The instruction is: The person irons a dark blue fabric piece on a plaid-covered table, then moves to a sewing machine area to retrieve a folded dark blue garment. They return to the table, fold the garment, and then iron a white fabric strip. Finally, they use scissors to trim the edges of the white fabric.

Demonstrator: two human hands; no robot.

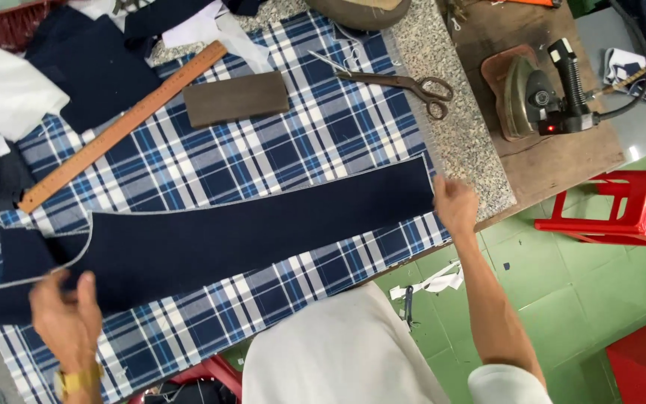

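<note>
The bench (457,127) carries a blue plaid cloth (263,150), and across it lies a long navy fabric panel (248,232) with a pale edge, stretched flat from end to end. Above it sit a wooden ruler (121,126), a brown block (236,98), scissors (405,84) and, off to the side, an iron (536,97). The panel's right end lies close to the bench edge; a tug from either end could drag it askew or wrinkle it, I'd judge. The left hand (69,318) hovers over the panel's near left end, fingers loosely curled, holding nothing that I can see. The right hand (454,203), arm extended, pinches the panel's right end.
</note>
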